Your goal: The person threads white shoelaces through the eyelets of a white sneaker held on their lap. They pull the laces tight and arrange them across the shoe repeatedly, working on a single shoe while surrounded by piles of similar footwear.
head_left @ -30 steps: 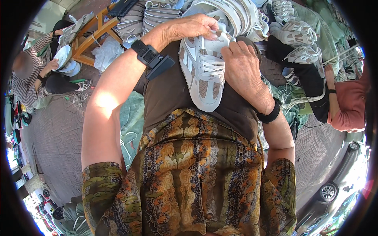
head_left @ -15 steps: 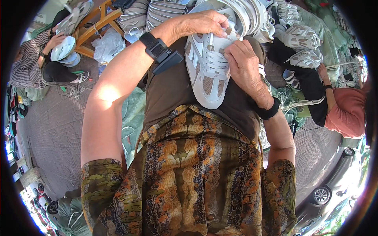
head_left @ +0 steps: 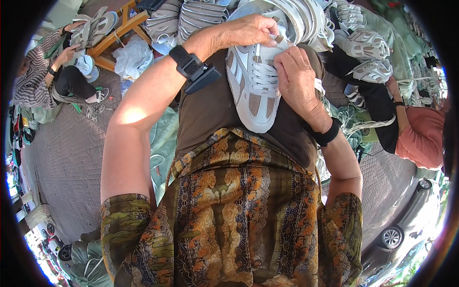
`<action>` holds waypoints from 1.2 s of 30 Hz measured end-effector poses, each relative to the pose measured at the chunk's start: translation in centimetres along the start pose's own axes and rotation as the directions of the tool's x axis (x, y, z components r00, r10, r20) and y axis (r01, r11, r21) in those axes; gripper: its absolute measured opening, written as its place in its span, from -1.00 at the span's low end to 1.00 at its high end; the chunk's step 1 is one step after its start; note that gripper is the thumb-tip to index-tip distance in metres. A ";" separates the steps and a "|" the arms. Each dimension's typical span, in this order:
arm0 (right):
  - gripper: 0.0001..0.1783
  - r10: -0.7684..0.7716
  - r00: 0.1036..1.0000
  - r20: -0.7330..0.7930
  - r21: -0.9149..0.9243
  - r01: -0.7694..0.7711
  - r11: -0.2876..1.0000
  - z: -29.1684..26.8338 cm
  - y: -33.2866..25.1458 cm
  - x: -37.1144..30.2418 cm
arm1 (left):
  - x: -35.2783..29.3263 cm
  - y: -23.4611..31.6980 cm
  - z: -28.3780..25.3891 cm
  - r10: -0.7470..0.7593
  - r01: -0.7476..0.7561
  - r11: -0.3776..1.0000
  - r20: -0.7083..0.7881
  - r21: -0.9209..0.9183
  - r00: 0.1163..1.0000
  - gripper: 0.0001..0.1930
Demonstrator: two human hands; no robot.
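Observation:
A white and grey sneaker (head_left: 256, 107) with brown mesh patches rests on my lap, its toe toward me. White laces (head_left: 264, 76) cross its front. At the top of the sneaker, my left hand (head_left: 253, 31) is closed, thumb and fingers pinching near the tongue. My right hand (head_left: 297, 71) is closed against the right edge of the lacing, fingers curled in. Whether either hand also has a lace end between its fingers is hidden.
Beyond my knees sit stacked pale shoe uppers (head_left: 203, 19), with more sneakers (head_left: 366, 45) at the right. A wooden stool (head_left: 114, 36) and white plastic bag (head_left: 134, 57) are at the left. One person in stripes (head_left: 36, 81) and another in a coral top (head_left: 421, 136) sit nearby.
My hands stay at the top of the sneaker, with only slight finger movement. At the left, the person in stripes has shifted their hands and a shoe.

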State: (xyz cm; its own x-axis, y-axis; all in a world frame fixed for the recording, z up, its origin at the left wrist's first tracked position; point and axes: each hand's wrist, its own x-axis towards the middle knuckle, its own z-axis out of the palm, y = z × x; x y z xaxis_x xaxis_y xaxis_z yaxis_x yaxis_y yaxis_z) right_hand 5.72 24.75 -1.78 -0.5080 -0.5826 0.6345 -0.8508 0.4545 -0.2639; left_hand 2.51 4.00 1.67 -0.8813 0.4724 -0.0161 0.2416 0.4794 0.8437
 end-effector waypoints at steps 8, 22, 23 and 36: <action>-0.88 0.041 0.999 0.007 -0.009 -0.041 0.999 -0.3 -0.3 -0.2 | -5.5 2.3 2.6 0.474 -0.217 0.806 -0.383 0.550 0.793 -0.83; -0.95 -0.045 0.999 -0.011 0.001 0.045 0.999 -0.5 -0.9 0.5 | -4.3 2.8 3.8 0.319 -0.123 0.734 -0.179 0.668 0.931 -0.91; -0.96 -0.028 1.000 0.000 0.004 0.028 1.000 -0.4 -0.9 0.4 | -3.9 1.9 4.4 0.423 -0.157 0.692 -0.219 0.704 0.879 -0.90; -0.94 0.027 0.992 0.125 0.044 -0.032 0.998 -1.5 -0.5 0.8 | -4.8 1.0 4.5 0.438 -0.205 0.758 -0.250 0.620 0.863 -0.85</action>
State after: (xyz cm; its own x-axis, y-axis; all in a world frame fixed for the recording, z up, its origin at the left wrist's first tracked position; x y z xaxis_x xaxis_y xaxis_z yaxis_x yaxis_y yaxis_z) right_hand 5.96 25.02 -0.05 -0.5433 -0.6498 0.5316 -0.8390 0.4428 -0.3163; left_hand 8.84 5.54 0.23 -0.7568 0.4328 0.4898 0.6152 0.7248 0.3102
